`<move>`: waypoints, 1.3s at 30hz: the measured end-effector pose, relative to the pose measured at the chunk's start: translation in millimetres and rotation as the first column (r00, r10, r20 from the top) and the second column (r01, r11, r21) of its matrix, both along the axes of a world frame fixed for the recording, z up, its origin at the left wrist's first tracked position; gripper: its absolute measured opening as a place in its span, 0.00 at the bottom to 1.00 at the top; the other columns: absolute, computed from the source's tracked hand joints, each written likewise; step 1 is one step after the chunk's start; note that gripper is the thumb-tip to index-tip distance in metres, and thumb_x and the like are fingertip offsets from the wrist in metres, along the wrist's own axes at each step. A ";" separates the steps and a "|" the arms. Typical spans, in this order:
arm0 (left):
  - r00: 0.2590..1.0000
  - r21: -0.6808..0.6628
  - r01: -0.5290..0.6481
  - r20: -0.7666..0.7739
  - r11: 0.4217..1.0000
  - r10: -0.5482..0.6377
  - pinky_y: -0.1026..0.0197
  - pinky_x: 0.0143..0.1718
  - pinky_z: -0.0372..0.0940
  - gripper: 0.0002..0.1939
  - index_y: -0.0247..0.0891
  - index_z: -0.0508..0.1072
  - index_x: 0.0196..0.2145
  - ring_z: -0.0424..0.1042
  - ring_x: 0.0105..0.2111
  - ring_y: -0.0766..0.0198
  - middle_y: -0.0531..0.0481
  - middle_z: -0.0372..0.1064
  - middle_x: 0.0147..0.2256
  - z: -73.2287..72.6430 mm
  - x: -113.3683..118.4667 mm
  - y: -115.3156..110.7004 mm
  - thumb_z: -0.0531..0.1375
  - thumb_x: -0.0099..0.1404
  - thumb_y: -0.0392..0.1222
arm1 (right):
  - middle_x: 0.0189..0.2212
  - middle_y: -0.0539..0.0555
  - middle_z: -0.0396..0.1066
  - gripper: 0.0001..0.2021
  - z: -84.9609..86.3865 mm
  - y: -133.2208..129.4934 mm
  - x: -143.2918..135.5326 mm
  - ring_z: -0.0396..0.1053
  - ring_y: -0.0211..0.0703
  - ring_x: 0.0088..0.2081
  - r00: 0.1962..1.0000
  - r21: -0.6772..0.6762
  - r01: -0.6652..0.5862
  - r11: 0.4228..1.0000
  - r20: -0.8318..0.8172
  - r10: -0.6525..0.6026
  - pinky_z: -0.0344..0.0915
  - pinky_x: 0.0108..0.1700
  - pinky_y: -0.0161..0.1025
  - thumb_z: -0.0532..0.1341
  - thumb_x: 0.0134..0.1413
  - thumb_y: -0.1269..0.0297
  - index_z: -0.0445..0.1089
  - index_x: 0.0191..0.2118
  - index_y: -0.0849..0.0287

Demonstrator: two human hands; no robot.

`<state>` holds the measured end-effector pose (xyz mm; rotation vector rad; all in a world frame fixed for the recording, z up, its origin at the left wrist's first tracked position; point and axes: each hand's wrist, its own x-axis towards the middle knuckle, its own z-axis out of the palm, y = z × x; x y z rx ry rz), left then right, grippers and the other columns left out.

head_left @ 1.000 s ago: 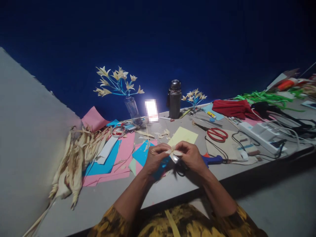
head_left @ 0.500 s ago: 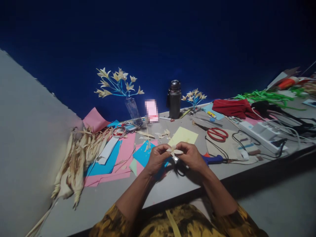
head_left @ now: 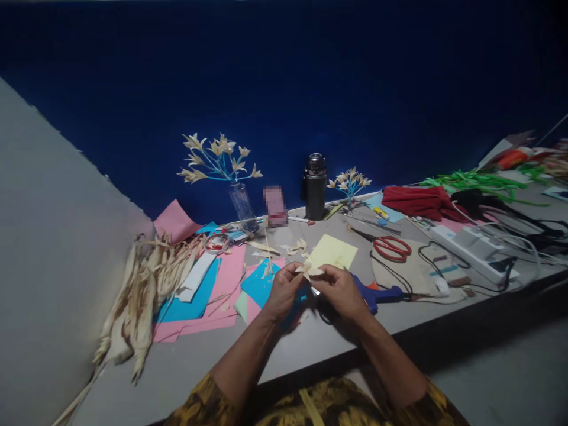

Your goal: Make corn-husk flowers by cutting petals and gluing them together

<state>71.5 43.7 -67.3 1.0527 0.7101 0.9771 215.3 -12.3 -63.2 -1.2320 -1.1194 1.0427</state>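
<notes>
Above the near part of the worktop point(head_left: 306, 346), the left hand point(head_left: 283, 291) and right hand point(head_left: 341, 290) share a pale flower point(head_left: 309, 271), each grip pinched on it from its own side (the petals spread between the fingertips). Just beside the right hand lies a blue glue gun point(head_left: 385, 295). Past the flower is a yellow sheet point(head_left: 333, 249); right of that, scissors point(head_left: 393, 249). Farther back, a flask point(head_left: 315, 192) stands near the wall point(head_left: 284, 89), with a vase point(head_left: 242, 207) of blossoms point(head_left: 224, 145) to its left.
</notes>
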 end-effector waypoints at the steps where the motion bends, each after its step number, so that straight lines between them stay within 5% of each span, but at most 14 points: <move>1: 1.000 0.014 -0.023 0.010 1.000 0.023 0.65 0.29 0.59 0.12 0.36 0.71 0.26 0.65 0.24 0.68 0.53 0.67 0.23 -0.1 -0.5 2.2 0.70 0.52 0.43 | 0.25 0.49 0.70 0.10 -1.1 -2.9 -0.1 0.64 0.38 0.28 1.000 -0.003 -0.006 1.000 0.023 0.006 0.60 0.32 0.35 0.67 0.47 0.58 0.73 0.29 0.61; 6: 0.992 -0.002 -0.105 0.076 0.994 0.105 0.64 0.30 0.59 0.08 0.37 0.67 0.23 0.64 0.25 0.68 0.54 0.67 0.22 -3.2 -4.0 11.9 0.65 0.52 0.36 | 0.22 0.48 0.66 0.08 -6.7 -20.4 -0.2 0.61 0.37 0.25 0.993 -0.072 -0.064 0.995 0.096 0.071 0.57 0.28 0.34 0.64 0.49 0.60 0.72 0.30 0.61; 12: 0.993 0.003 -0.084 0.085 0.996 0.083 0.64 0.31 0.60 0.12 0.38 0.65 0.24 0.64 0.25 0.68 0.53 0.66 0.22 -7.9 -4.4 11.0 0.66 0.56 0.39 | 0.24 0.49 0.68 0.09 -12.7 -36.2 -8.2 0.64 0.40 0.27 0.969 -0.079 -0.021 0.997 0.243 0.040 0.60 0.31 0.35 0.61 0.51 0.60 0.70 0.28 0.59; 22: 0.987 0.020 -0.127 0.096 0.992 0.125 0.65 0.28 0.61 0.15 0.36 0.69 0.27 0.63 0.23 0.69 0.53 0.65 0.23 -13.3 -6.3 16.1 0.69 0.57 0.48 | 0.23 0.49 0.68 0.09 -62.4 -53.2 -12.2 0.65 0.38 0.24 0.792 0.232 -0.041 0.972 0.600 -0.110 0.58 0.28 0.34 0.57 0.60 0.66 0.69 0.28 0.57; 29: 0.980 0.044 -0.196 0.050 0.980 0.194 0.66 0.28 0.60 0.11 0.37 0.70 0.26 0.64 0.24 0.70 0.54 0.65 0.25 -12.4 -6.0 17.6 0.69 0.52 0.41 | 0.23 0.48 0.68 0.08 -66.7 -56.9 -11.6 0.63 0.35 0.21 0.810 0.425 0.025 0.905 0.522 -0.267 0.59 0.25 0.32 0.58 0.61 0.69 0.69 0.30 0.57; 34: 0.945 0.121 -0.306 -0.079 0.944 0.316 0.67 0.23 0.55 0.10 0.39 0.71 0.29 0.63 0.22 0.69 0.55 0.65 0.22 -7.7 -9.5 15.9 0.66 0.58 0.46 | 0.22 0.48 0.68 0.07 -64.9 -60.1 -13.3 0.64 0.35 0.21 0.785 0.534 0.017 0.845 0.516 -0.342 0.60 0.26 0.32 0.58 0.61 0.72 0.68 0.32 0.57; 39: 0.962 0.081 -0.264 -0.046 0.961 0.269 0.66 0.27 0.60 0.09 0.38 0.72 0.28 0.66 0.24 0.69 0.54 0.68 0.24 0.6 -7.2 11.2 0.67 0.55 0.44 | 0.21 0.48 0.68 0.07 -62.2 -59.3 -13.7 0.64 0.36 0.21 0.777 0.539 0.005 0.843 0.528 -0.342 0.59 0.25 0.32 0.58 0.61 0.73 0.68 0.31 0.57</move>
